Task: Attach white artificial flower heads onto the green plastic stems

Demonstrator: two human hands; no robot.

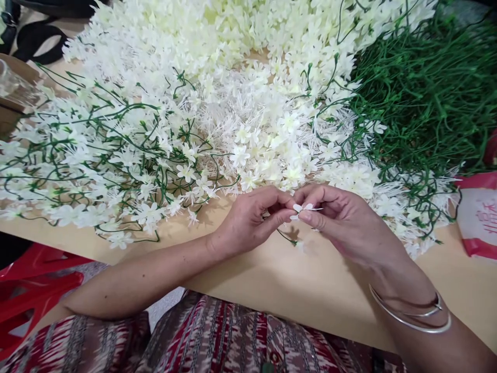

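Observation:
Close together over the table's near side, both of my hands are closed in a pinch. Between their fingertips sits a small white artificial flower (303,208), its thin white stamens pointing right. My left hand (252,220) grips at the flower's left side, and a green plastic stem (286,237) hangs out below its fingers. Thumb and fingers of my right hand (345,220) press on the flower's right side. Just beyond the hands lies a heap of loose white blossoms (267,150). The inner fingers and the part of the stem inside the left hand are hidden.
Flowers on green stems (128,160) spread over the left of the table (248,290). A thick pile of bare green stems (430,98) lies at the right, near a red and white packet (479,215). A red plastic stool (34,290) stands below left.

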